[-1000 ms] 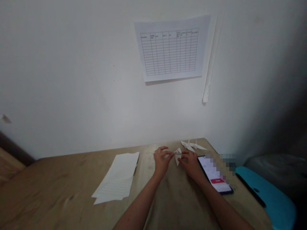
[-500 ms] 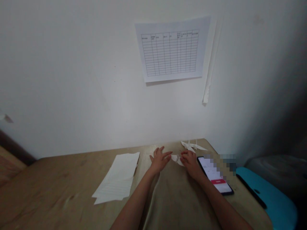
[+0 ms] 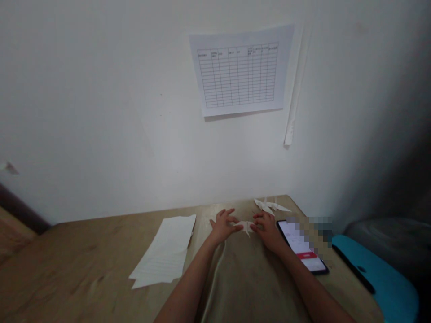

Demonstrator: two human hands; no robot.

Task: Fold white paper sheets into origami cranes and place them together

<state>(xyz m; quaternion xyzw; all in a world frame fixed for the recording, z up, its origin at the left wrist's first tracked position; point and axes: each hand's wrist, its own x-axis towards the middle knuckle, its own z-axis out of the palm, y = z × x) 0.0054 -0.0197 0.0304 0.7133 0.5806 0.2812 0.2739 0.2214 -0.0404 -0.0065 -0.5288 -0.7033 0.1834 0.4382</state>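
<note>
Between my hands is a small white folded paper (image 3: 247, 226), with wing-like sides and a narrow point hanging toward me. My left hand (image 3: 224, 226) pinches its left end between thumb and index finger, the other fingers raised and spread. At the opposite end, my right hand (image 3: 265, 228) grips the paper with thumb and fingertips. Just behind the right hand lie white folded paper shapes (image 3: 269, 206), which look like paper cranes. The finer folds are too small to make out.
A stack of white paper sheets (image 3: 164, 251) lies left of my arms on the brown tabletop (image 3: 84, 260). A lit phone (image 3: 305, 249) rests beside my right forearm. Past the right edge is a turquoise seat (image 3: 377, 269). A printed table sheet (image 3: 240, 76) hangs on the wall.
The folded paper now stretches between both hands, its point turned toward me. My left fingers have curled in, and my right thumb has come onto the paper's right end.
</note>
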